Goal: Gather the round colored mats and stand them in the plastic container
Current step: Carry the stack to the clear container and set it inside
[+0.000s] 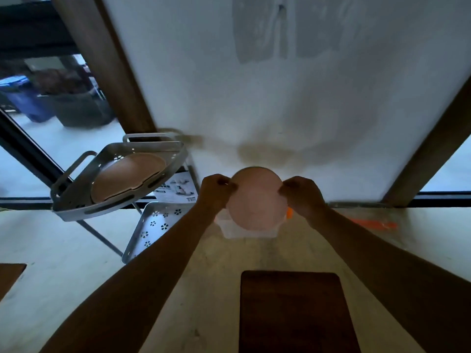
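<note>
Bare forearms reach forward; left hand (216, 192) and right hand (300, 197) pinch opposite edges of a round pale pink mat (256, 198), held upright over a clear plastic container (244, 231), mostly hidden behind it. Everything is blurred.

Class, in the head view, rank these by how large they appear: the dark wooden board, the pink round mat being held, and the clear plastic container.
1. dark wooden board, though it lies nearest the camera
2. pink round mat
3. clear plastic container, mostly hidden behind the mat, so unsure
</note>
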Motion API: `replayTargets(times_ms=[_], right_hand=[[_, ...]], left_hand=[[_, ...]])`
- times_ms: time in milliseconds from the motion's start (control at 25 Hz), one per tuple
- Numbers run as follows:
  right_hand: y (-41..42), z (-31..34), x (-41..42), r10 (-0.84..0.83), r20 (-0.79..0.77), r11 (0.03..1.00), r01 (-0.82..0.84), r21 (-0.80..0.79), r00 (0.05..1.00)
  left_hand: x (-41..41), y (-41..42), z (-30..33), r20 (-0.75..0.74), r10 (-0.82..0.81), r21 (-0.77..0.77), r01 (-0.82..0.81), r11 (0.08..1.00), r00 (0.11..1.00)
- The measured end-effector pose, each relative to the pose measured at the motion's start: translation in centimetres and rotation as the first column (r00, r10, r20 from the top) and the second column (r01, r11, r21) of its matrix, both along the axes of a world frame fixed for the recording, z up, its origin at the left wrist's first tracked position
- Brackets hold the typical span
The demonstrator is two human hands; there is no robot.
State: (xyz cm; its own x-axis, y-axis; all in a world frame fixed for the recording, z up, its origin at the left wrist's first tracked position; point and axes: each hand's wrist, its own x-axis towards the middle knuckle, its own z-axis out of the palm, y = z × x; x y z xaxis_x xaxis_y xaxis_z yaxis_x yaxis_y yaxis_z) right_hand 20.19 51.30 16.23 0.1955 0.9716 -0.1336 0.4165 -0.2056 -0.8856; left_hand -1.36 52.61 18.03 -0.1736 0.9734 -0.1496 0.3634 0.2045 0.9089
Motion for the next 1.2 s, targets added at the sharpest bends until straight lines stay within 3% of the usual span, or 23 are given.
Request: replayTargets(times_ms=[120, 240, 360, 600, 840, 1200], right_hand=[[3.6, -1.3, 0.4, 0.022, 0.049, 0.998, -0.025, 0.050, 0.999], [6.1, -3.3, 0.4, 0.073, 0.200, 0.985, -0.103, 0.142, 0.977], [7.4, -5.2, 0.2, 0.115, 0.349, 0.958, -0.196, 0.208, 0.930], [9.0, -9.7, -0.5, 0.125, 0.578, 0.925, -0.306, 0.227, 0.806], [9.1, -12.2, -1.1, 0.004, 0.633, 0.938, -0.221, 0.265, 0.774], [8.8, -12.6, -1.4, -0.019, 0.695, 0.945, -0.215, 0.248, 0.719]], left_hand=[[-0.6, 3.5, -1.7, 0.018, -0.017, 0.050, 0.016, 0.999, 1.000], [-1.4, 6.3, -3.8, -0.190, -0.101, 0.133, 0.128, 0.983, 0.977], [-2.5, 8.0, -5.9, -0.437, -0.149, 0.156, 0.237, 0.959, 0.887], [-4.4, 8.9, -10.2, -0.556, -0.182, 0.272, 0.384, 0.882, 0.811], [-4.2, 9.4, -13.1, -0.672, -0.127, 0.263, 0.395, 0.880, 0.730], [-3.4, 10.0, -14.2, -0.774, -0.062, 0.201, 0.337, 0.920, 0.630]])
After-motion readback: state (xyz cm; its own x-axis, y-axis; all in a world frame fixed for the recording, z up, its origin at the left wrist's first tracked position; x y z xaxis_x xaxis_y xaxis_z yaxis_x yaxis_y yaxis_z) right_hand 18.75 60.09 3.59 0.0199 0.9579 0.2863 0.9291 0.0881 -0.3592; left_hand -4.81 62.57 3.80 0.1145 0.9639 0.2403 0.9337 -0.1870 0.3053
